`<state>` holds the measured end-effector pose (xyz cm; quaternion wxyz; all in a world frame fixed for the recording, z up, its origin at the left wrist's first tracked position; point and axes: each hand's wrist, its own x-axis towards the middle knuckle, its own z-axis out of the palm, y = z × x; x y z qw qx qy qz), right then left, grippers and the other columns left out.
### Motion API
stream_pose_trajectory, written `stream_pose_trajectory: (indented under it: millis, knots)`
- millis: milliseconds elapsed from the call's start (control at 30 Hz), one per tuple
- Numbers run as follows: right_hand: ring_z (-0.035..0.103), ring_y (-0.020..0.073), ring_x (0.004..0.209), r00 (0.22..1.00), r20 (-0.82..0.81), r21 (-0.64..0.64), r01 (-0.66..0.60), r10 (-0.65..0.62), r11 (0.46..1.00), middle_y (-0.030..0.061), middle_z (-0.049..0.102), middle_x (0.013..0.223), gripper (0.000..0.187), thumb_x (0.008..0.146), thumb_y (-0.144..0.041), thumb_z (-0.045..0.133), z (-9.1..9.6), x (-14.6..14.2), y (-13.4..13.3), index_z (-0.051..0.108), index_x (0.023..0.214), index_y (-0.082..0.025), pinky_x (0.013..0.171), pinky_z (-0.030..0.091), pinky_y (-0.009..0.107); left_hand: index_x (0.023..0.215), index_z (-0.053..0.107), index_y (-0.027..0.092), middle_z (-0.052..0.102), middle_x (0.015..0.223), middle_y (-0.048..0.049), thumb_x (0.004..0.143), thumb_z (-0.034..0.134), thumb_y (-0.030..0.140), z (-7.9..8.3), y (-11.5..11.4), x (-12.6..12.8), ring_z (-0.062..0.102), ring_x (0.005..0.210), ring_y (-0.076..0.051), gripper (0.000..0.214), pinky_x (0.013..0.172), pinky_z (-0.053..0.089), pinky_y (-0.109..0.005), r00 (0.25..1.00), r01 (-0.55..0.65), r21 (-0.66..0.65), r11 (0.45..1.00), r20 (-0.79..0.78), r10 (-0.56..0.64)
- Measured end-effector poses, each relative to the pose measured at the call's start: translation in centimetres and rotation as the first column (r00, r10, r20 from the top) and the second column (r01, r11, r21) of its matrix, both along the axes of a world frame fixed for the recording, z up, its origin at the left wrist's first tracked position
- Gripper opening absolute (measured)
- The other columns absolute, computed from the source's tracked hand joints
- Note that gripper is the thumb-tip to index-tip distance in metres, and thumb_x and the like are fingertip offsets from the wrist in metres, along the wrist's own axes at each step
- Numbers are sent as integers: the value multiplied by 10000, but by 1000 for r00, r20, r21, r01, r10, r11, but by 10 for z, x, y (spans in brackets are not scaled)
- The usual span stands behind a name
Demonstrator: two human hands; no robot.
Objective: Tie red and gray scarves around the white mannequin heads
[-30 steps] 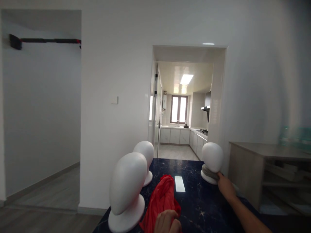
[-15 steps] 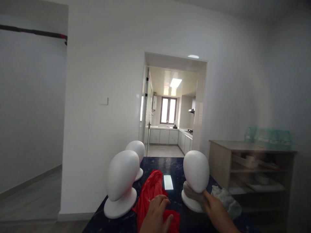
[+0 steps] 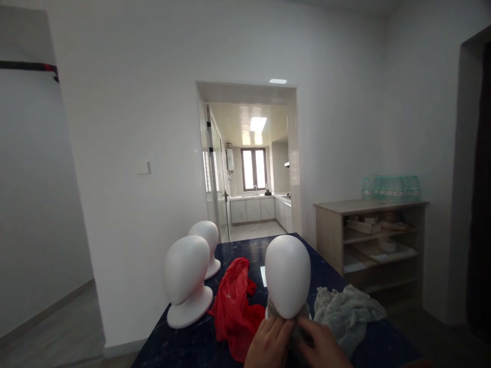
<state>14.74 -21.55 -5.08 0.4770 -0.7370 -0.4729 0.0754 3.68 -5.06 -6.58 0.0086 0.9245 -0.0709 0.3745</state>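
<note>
A smooth white mannequin head (image 3: 287, 276) stands upright on the dark blue table in front of me. Round its neck lies a grey-brown scarf (image 3: 271, 309), mostly covered by the head and my fingers. My left hand (image 3: 269, 341) is closed on the scarf just below the chin. Opposite it, my right hand (image 3: 317, 343) pinches the same scarf, its fingertips partly hidden. A crumpled red scarf (image 3: 236, 306) lies left of my hands, and a rumpled pale grey scarf (image 3: 345, 312) rests to their right.
Two more white mannequin heads, a nearer one (image 3: 187, 271) and a farther one (image 3: 207, 240), stand on the left of the table (image 3: 245, 246). A wooden shelf unit (image 3: 330, 230) with several wrapped bottles (image 3: 395, 188) on top is at the right. Behind is a kitchen doorway.
My left hand has moved from over the red scarf to the neck of the mannequin head and gripped the grey-brown scarf. My right hand has come round to the front. The view has turned right.
</note>
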Motion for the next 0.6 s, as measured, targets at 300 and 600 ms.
stream_pose_trajectory:
  millis: [300,600]
  knots:
    - [702,262,698,951,-179,-1,255,-251,967,32,743,679,350,905,-554,587,-8,31,-13,658,750,-249,649,447,347,1307,701,248,752,1363,-105,687,720,134,-10,9,3,653,1297,-363,631,1126,544,-525,981,1,-169,986,-191,-33]
    - [537,176,549,832,-522,94,277,-190,956,11,659,559,284,637,-469,780,-5,31,16,712,610,-195,535,326,308,1315,714,306,736,1415,-84,785,788,270,0,-2,-9,631,1336,-340,537,1127,510,-461,981,-5,-176,984,-189,-29]
